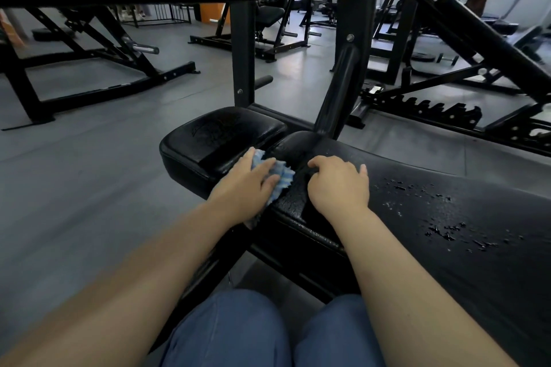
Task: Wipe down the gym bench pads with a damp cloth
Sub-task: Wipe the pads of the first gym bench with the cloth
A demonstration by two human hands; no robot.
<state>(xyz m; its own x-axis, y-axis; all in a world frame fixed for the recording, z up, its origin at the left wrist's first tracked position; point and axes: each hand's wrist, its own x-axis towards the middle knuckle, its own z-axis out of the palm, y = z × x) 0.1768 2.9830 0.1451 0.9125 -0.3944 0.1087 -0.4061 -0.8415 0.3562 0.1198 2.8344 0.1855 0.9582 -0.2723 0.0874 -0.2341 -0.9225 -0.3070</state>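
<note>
Black vinyl covers both pads of the bench. I see the seat pad at 12 o'clock from the hands and the long pad running off toward 4 o'clock. A narrow gap separates the two pads.

1. Left hand: I read it as pressing the cloth down with the fingers extended and slightly spread. The palm lies over most of the cloth. The hand sits at the near edge of the seat pad, over the gap.

2. Cloth: blue and white, with a ribbed or bumpy texture. It shows at 1 o'clock from the left hand, past the fingertips, and a small corner shows below the wrist. It touches the near end of the long pad and the edge of the seat pad.

3. Right hand: it rests on the rounded end of the long pad, just beside the cloth at 3 o'clock from it. The fingers are curled under, knuckles up. I cannot tell whether they grip the pad edge or merely rest on it.

4. Long pad surface: cracked and flaking, with loose black flecks at 3 to 4 o'clock from the right hand.

5. Frame: black steel uprights stand at 12 o'clock behind the seat pad. Grey floor lies at 9 o'clock. Blue trousers show at 6 o'clock.
</note>
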